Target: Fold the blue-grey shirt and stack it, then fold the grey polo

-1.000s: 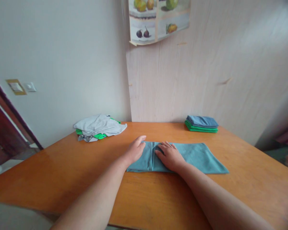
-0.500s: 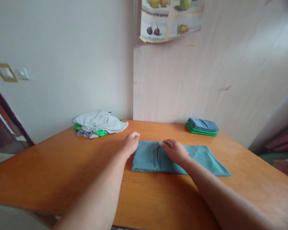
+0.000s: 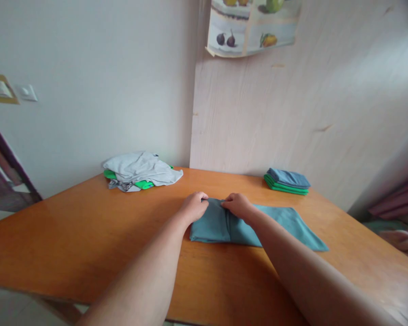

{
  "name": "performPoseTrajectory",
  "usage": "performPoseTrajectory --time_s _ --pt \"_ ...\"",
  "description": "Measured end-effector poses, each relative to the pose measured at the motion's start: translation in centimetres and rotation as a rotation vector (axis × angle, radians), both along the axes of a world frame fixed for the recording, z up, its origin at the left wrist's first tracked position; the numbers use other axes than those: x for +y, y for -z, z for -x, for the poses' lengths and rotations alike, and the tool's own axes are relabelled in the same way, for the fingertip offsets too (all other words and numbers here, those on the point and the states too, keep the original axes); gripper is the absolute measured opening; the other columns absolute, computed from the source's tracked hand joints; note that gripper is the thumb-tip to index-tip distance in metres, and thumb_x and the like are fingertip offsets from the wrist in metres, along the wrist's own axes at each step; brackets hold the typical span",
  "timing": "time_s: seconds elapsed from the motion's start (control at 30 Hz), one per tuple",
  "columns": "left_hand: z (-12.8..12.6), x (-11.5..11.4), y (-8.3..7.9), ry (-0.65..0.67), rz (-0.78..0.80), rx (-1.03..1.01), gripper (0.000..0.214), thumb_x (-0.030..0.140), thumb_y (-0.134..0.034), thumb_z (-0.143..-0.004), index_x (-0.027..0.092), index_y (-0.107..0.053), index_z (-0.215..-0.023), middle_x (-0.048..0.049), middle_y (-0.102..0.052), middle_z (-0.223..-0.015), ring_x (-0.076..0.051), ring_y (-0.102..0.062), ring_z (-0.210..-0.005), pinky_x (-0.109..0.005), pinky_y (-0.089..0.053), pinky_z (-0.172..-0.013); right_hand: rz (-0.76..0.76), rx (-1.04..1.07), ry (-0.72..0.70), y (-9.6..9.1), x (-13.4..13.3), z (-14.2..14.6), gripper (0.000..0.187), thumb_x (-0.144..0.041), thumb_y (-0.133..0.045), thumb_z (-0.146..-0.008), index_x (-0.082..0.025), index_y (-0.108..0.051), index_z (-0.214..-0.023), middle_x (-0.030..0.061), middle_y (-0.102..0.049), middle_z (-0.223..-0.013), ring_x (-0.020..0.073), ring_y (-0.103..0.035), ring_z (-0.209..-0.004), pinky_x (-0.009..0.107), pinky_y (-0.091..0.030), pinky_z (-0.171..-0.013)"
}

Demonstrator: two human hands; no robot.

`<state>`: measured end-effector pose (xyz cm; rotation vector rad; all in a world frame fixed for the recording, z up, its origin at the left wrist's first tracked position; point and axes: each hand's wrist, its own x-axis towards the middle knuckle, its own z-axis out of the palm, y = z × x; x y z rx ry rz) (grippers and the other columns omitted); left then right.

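A teal cloth (image 3: 279, 224) lies partly folded on the orange wooden table (image 3: 88, 235), long side running left to right. My left hand (image 3: 194, 207) is closed, pinching the cloth's far left corner. Beside it, my right hand (image 3: 237, 206) is closed on the far edge of the folded flap near the cloth's middle. The two hands are a short gap apart, both at the cloth's far edge.
A loose heap of grey and green cloths (image 3: 139, 171) sits at the table's far left. A neat stack of folded blue and green cloths (image 3: 287, 180) rests at the far right by the wall. A fruit poster (image 3: 251, 27) hangs above.
Both hands went from lying flat on the cloth to curling and pinching its far edge. My left hand moved right onto the cloth's corner.
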<state>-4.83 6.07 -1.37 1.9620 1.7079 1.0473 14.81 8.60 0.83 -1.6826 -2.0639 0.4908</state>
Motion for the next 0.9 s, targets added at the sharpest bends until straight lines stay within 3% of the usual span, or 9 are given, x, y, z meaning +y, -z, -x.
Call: performPoseTrajectory --time_s 0.13,0.4,0.63,0.73,0.9 --pt "-0.2 0.0 0.0 -0.040 -0.002 0.034 0.019 0.018 -0.060 -0.084 0.019 -0.073 -0.098 -0.0081 -0.077 -0.107 -0.022 -0.069 -0.103 -0.032 -0.050 -0.095 -0.038 0.078 -0.018 0.1 -0.1 0.8 0.007 -0.021 -0.067 -0.081 -0.016 -0.071 -0.079 0.0019 -0.070 -0.074 0.0133 -0.060 -0.068 0.022 -0.040 -0.059" --pt "-0.3 0.0 -0.1 -0.073 -0.019 0.098 0.013 0.018 -0.059 -0.086 0.020 -0.071 -0.091 -0.0060 -0.076 -0.096 -0.021 -0.068 -0.096 -0.031 -0.050 -0.090 -0.105 0.175 -0.029 0.9 0.1 0.6 0.013 -0.024 -0.066 -0.084 -0.014 -0.071 -0.091 0.0056 -0.074 -0.086 0.0159 -0.065 -0.079 0.024 -0.045 -0.069" --pt "-1.1 -1.1 -1.2 -0.058 -0.155 0.160 0.020 0.015 -0.058 -0.086 0.021 -0.070 -0.100 -0.0067 -0.073 -0.110 -0.021 -0.064 -0.109 -0.033 -0.047 -0.099 -0.160 -0.019 0.055 1.1 -0.5 -0.8 0.026 -0.029 -0.063 -0.088 -0.017 -0.068 -0.110 0.0067 -0.075 -0.094 0.0197 -0.067 -0.087 0.027 -0.044 -0.072" --pt "-1.6 -1.7 -1.6 0.019 -0.213 0.213 0.019 0.015 -0.056 -0.088 0.022 -0.071 -0.097 -0.0050 -0.074 -0.105 -0.021 -0.065 -0.104 -0.032 -0.048 -0.096 -0.174 -0.092 0.051 0.9 -0.6 -1.0 0.023 -0.029 -0.063 -0.087 -0.019 -0.068 -0.107 0.0064 -0.074 -0.096 0.0197 -0.066 -0.087 0.027 -0.043 -0.071" --pt "-1.9 -1.8 -1.4 0.101 -0.230 0.251 0.023 0.013 -0.054 -0.088 0.022 -0.072 -0.097 -0.0047 -0.074 -0.103 -0.020 -0.066 -0.101 -0.032 -0.050 -0.093 -0.191 -0.017 0.044 0.5 -0.5 -0.8 0.016 -0.023 -0.056 -0.087 -0.020 -0.071 -0.092 0.0039 -0.074 -0.087 0.0170 -0.065 -0.082 0.025 -0.041 -0.069"
